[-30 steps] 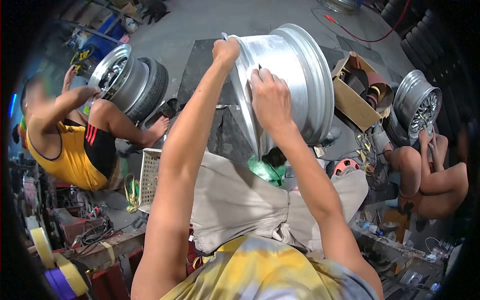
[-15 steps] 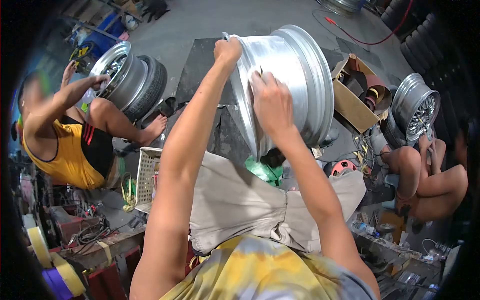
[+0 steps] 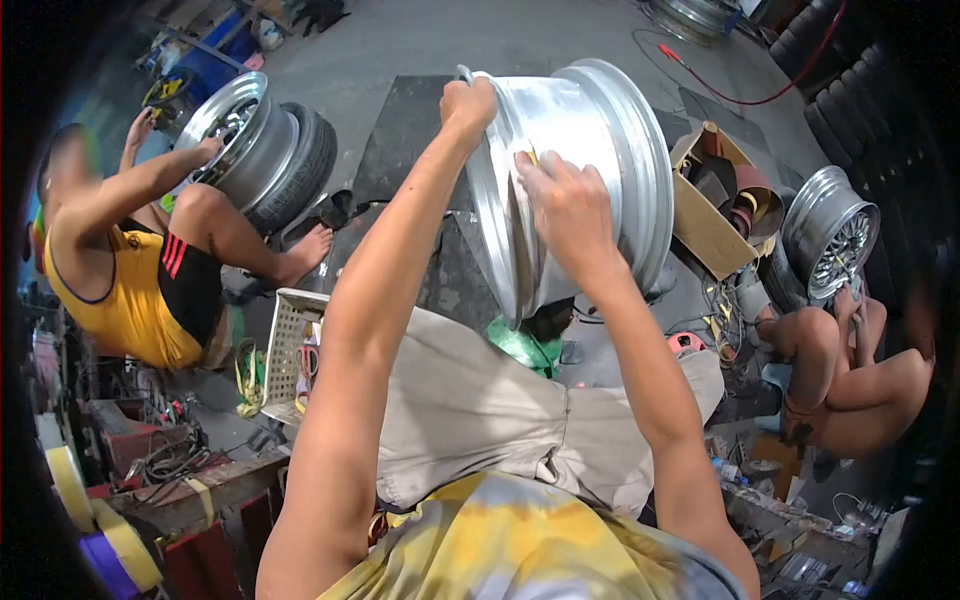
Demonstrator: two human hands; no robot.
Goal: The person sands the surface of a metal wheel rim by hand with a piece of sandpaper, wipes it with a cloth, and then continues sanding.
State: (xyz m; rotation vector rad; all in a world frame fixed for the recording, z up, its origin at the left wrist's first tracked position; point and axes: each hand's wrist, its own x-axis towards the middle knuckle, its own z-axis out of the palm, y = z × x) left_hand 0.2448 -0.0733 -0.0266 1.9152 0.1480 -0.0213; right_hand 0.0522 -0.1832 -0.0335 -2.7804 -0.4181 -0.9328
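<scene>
A bare silver wheel rim (image 3: pixel 560 110) stands on its side in front of my knees. My left hand (image 3: pixel 468 105) is closed over the rim's upper left edge. Against the barrel's near left side, my right hand (image 3: pixel 572 205) is closed with bent fingers. A small yellowish edge shows at its fingertips and looks like folded sandpaper; most of it is hidden by the fingers. The rim's lower end lies close to a green plastic bag (image 3: pixel 528 348) by my lap.
On the left a person in a yellow top (image 3: pixel 140 290) works at another rim (image 3: pixel 232 130) beside a tyre (image 3: pixel 300 170). A cardboard box (image 3: pixel 715 225) of abrasive rolls stands right of my rim. Farther right, another person's hands touch a spoked wheel (image 3: pixel 835 225). A plastic basket (image 3: pixel 285 345) sits by my left arm.
My right hand has shifted slightly right and down along the rim's barrel. My left hand keeps its hold on the edge. The left person's near hand has moved slightly at their rim.
</scene>
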